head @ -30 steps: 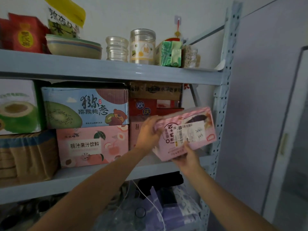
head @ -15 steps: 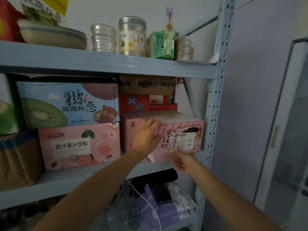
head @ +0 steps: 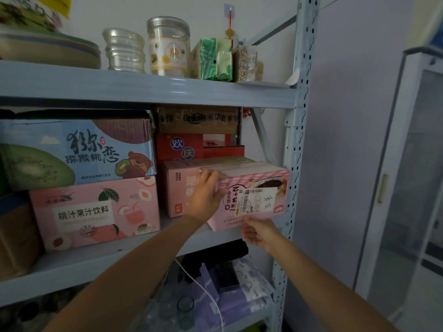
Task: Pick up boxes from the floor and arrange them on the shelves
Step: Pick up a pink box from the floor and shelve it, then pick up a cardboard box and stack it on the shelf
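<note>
A pink box with a white shipping label point(head: 254, 195) lies on the middle shelf point(head: 100, 259) at its right end, against another pink carton point(head: 177, 188). My left hand point(head: 206, 195) grips the box's left end, fingers curled over its top corner. My right hand point(head: 257, 232) holds the box from underneath at its front lower edge, where the box overhangs the shelf lip.
Kiwi carton point(head: 76, 152) sits on a peach-drink carton point(head: 96, 212) to the left. Red box point(head: 184, 147) and brown carton point(head: 199, 119) are stacked behind. Jars point(head: 167, 46) stand on the top shelf. The shelf post point(head: 297, 140) is right of the box; a glass-door cabinet point(head: 412, 188) stands beyond.
The pink box went from tilted in the air before the shelf to lying level on the middle shelf, pushed further in. Both hands followed it inward.
</note>
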